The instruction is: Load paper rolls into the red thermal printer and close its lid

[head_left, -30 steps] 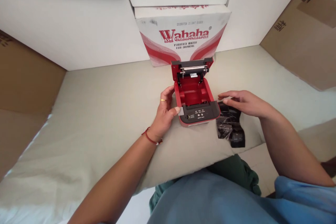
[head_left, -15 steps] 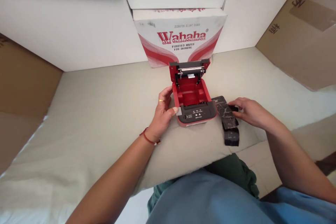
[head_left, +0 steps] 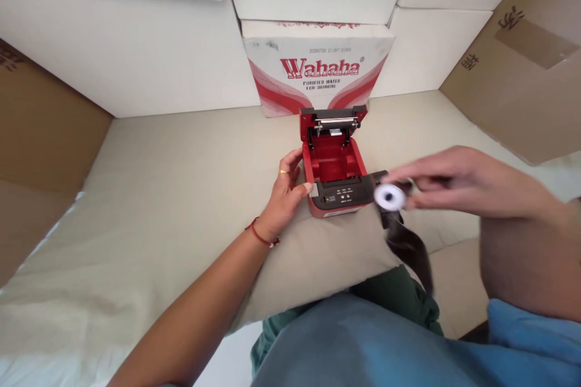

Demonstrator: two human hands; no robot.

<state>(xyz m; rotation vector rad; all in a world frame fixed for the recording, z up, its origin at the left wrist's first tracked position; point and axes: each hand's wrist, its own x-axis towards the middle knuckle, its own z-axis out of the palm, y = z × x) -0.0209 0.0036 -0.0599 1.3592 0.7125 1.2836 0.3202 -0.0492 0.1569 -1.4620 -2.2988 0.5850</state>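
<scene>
A small red and black receipt printer (head_left: 338, 163) stands on the cloth-covered surface with its lid raised, showing a bare red compartment. Its left side is gripped by my left hand (head_left: 287, 193), the thumb on the grey tab at the front corner. My right hand (head_left: 449, 184), blurred by motion, pinches a small white paper roll (head_left: 389, 198), whose round end with a dark centre faces me. Behind and below the roll, a black strap (head_left: 411, 251) runs from beside the printer and hangs over the front edge, partly hidden by the roll.
A Wahaha water carton (head_left: 322, 72) stands right behind the printer's lid. White boxes (head_left: 136, 54) are stacked along the back. Brown cartons border the surface (head_left: 195, 193) on the left and right (head_left: 521, 72).
My right hand has risen from beside the black strap and moved closer, now holding the white roll. The strap's lower end has swung down. My left hand still grips the printer.
</scene>
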